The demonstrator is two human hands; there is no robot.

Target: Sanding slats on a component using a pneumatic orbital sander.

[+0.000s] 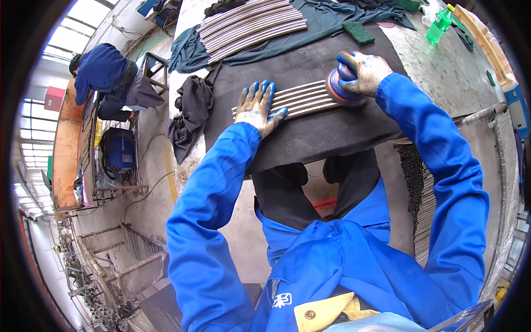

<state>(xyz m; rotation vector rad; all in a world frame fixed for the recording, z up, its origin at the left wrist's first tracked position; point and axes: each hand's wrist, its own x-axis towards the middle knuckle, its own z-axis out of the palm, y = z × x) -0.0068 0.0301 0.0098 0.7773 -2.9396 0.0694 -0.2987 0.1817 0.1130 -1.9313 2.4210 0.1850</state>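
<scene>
- Right ends of the metal rods [304,99] — hidden under the round tool [343,95], clamped in the right hand [367,74].
- Left hand [256,108], fingers apart, partly covers their left part.
- Silvery, slim, parallel — near the front edge of the bench [442,83].

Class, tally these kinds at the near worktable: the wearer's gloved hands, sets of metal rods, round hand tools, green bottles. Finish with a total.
Gloved hands: 2 (left hand, right hand)
Sets of metal rods: 2 (near set, far set)
Round hand tool: 1
Green bottle: 1
Total: 6
</scene>
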